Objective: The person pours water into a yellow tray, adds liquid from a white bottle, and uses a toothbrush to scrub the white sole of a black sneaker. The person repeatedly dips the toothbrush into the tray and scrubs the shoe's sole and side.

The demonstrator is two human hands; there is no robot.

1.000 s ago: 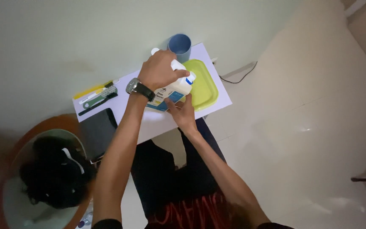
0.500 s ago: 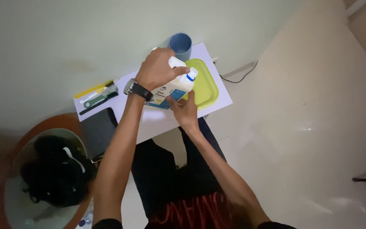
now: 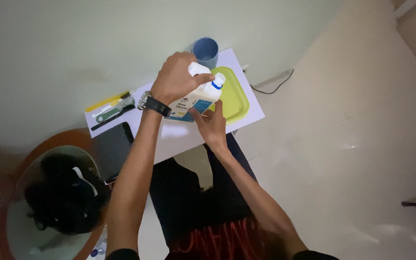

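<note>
A white table [image 3: 246,113] is set against the wall, with a green tray [image 3: 234,98] at its right and a blue cup [image 3: 205,49] at the far edge. Over the tray's left rim a white bottle [image 3: 199,96] is held tilted. It is gripped from above by the left hand [image 3: 176,77]; its lower end is steadied by the right hand [image 3: 212,126], fingers curled loosely. The bottle looks like rigid, smooth plastic, probably fairly heavy with liquid; its broad body would be the surest place to hold.

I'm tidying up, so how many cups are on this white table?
1: a blue cup stands at the far edge of the white table, just beyond the left hand gripping the white bottle. The hands could hide others.
</note>
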